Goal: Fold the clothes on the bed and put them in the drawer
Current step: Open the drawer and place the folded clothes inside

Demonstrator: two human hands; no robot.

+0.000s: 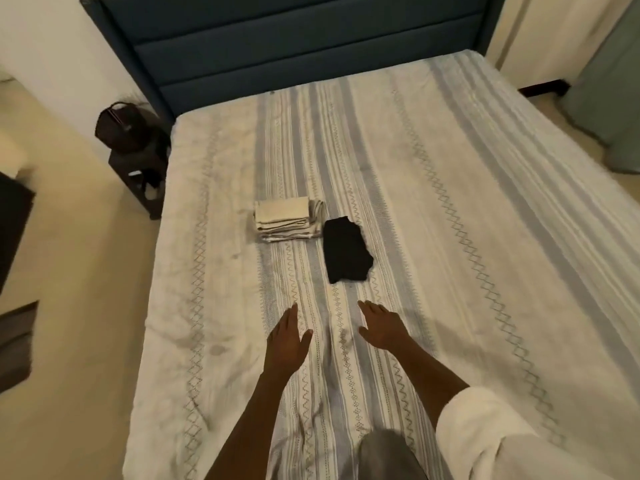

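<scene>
Centrally on the bed (450, 202), two lots of clothing were seen lying side by side. A black garment (347, 251) was laid flat on the striped cover, folded into a rough oblong with one uneven edge. Just beside it, toward the left, a stack of folded light clothes (284, 219) was set, cream pieces on top and striped ones beneath; whether the stack and the black garment actually touched could not be told.

Nearer the camera, both hands were held out over the cover, short of the clothes. The left hand (285, 341) was extended with fingers straight and together, thumb apart, nothing grasped. The right hand (379, 325) was likewise spread and relaxed, nothing held. Whether either palm rested on the cover could not be made out. A white sleeve (502, 438) was pushed up on the right arm.

Farther out, a dark blue padded headboard (294, 46) was seen at the far end of the bed. A dark bag (121, 128) was perched on a small dark stand (142, 178) at the bed's left corner. A greenish curtain (609, 98) was hung at the far right.
</scene>
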